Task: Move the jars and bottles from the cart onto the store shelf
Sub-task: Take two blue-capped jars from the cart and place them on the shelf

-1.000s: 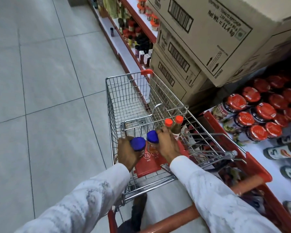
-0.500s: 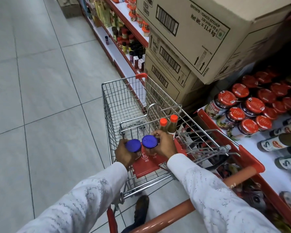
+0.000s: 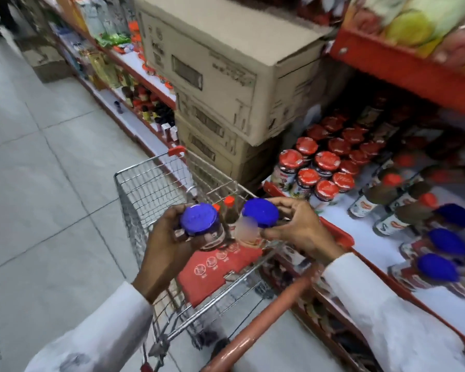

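Note:
My left hand (image 3: 163,244) grips a blue-lidded jar (image 3: 199,220) above the wire cart (image 3: 145,189). My right hand (image 3: 301,226) holds a second blue-lidded jar (image 3: 261,213) level with it, nearer the shelf. Between the two jars, two orange-capped bottles (image 3: 228,208) stand in the cart's child seat above its red flap (image 3: 218,267). The white store shelf (image 3: 371,237) with a red front edge runs along the right. It carries red-lidded jars (image 3: 320,167), dark bottles (image 3: 381,200) and several blue-lidded jars (image 3: 440,264).
Stacked cardboard boxes (image 3: 226,76) stand right behind the cart's far end. A red upper shelf (image 3: 403,65) overhangs the goods at right. The cart's orange handle (image 3: 263,320) crosses below my arms. Grey tiled floor (image 3: 51,197) lies to the left, with more shelving (image 3: 124,84) down the aisle.
Both hands have lifted their blue-lidded jars up out of the cart seat and moved apart, the right one toward the shelf. My view has swung right and up toward the shelf.

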Available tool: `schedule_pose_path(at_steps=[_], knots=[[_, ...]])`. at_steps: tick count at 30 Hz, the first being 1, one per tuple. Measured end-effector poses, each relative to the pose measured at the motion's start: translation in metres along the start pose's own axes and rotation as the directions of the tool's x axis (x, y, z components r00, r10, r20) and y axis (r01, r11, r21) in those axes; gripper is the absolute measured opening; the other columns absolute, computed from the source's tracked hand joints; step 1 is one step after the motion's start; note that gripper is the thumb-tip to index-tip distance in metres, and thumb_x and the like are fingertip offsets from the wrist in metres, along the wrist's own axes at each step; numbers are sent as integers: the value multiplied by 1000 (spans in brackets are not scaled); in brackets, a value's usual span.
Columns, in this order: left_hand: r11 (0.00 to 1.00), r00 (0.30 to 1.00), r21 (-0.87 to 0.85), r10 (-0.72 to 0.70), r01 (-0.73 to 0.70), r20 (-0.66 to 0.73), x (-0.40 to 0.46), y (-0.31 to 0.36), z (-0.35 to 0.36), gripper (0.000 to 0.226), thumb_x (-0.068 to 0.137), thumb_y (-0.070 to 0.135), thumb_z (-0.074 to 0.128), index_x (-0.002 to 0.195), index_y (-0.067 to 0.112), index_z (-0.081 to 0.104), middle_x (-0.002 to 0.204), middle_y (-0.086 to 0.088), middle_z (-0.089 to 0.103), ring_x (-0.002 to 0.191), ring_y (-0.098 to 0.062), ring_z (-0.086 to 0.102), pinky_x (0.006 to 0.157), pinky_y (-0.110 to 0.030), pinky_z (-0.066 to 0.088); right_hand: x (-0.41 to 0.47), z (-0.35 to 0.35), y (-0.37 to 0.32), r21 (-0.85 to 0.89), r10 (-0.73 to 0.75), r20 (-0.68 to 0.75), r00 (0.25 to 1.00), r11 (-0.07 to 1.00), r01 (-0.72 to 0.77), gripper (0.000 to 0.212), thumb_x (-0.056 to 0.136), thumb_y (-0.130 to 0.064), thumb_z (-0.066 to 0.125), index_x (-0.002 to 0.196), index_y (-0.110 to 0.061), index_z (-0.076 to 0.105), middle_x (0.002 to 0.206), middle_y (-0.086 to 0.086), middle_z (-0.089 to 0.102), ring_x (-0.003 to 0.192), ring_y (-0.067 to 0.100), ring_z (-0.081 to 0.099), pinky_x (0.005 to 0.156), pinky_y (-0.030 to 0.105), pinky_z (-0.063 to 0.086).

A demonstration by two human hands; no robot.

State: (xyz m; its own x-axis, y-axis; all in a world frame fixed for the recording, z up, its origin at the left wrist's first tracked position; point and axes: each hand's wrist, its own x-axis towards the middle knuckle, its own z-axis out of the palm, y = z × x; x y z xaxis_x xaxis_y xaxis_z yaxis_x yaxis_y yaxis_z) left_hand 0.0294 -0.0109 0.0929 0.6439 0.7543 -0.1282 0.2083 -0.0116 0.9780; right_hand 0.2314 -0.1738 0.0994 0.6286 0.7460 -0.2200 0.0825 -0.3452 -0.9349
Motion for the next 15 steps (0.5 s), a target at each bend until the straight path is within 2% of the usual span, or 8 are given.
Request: schedule_pose_path(at_steps=[3, 7, 9, 12, 15], knots=[[997, 986, -19, 73, -71, 149, -6, 37, 37, 61, 53, -5, 89, 103, 17, 63, 93, 5, 74, 79, -3, 67, 61, -12, 52, -41, -49, -6, 26, -46, -135, 990, 998, 50, 61, 56, 14, 83, 110, -11, 69, 101, 5, 76, 87, 9, 71, 77, 23, 57], [987, 916, -27, 158, -159, 368, -24, 70, 101, 59, 59, -14, 83, 112, 1, 60, 98, -6, 74, 77, -2, 68, 65, -12, 53, -101, -110, 0, 19, -62, -319, 946, 997, 71, 61, 56, 10, 85, 109, -14, 69, 105, 6, 76, 91, 14, 72, 82, 31, 58], [982, 878, -31, 180, -186, 443, -36, 80, 139, 59, 57, -15, 83, 109, 5, 63, 93, -1, 76, 78, -3, 69, 67, -11, 54, -137, -142, 7, 0, -72, -397, 915, 997, 78, 60, 57, 4, 87, 110, -16, 69, 104, 1, 77, 95, 13, 72, 81, 26, 58], [976, 828, -24, 197, -217, 524, -59, 90, 192, 57, 52, -5, 85, 101, 15, 65, 89, 4, 78, 77, -5, 69, 66, -12, 54, -188, -184, 23, -27, -78, -490, 868, 997, 75, 61, 57, 4, 88, 110, -18, 69, 102, -4, 77, 95, 8, 71, 78, 19, 56], [970, 770, -17, 202, -241, 605, -84, 97, 252, 58, 60, -16, 81, 111, 0, 61, 100, -9, 74, 79, -5, 70, 64, -14, 55, -239, -222, 48, -33, -58, -584, 810, 998, 47, 61, 55, 5, 87, 107, -23, 70, 100, -7, 77, 93, 5, 70, 73, 16, 52]])
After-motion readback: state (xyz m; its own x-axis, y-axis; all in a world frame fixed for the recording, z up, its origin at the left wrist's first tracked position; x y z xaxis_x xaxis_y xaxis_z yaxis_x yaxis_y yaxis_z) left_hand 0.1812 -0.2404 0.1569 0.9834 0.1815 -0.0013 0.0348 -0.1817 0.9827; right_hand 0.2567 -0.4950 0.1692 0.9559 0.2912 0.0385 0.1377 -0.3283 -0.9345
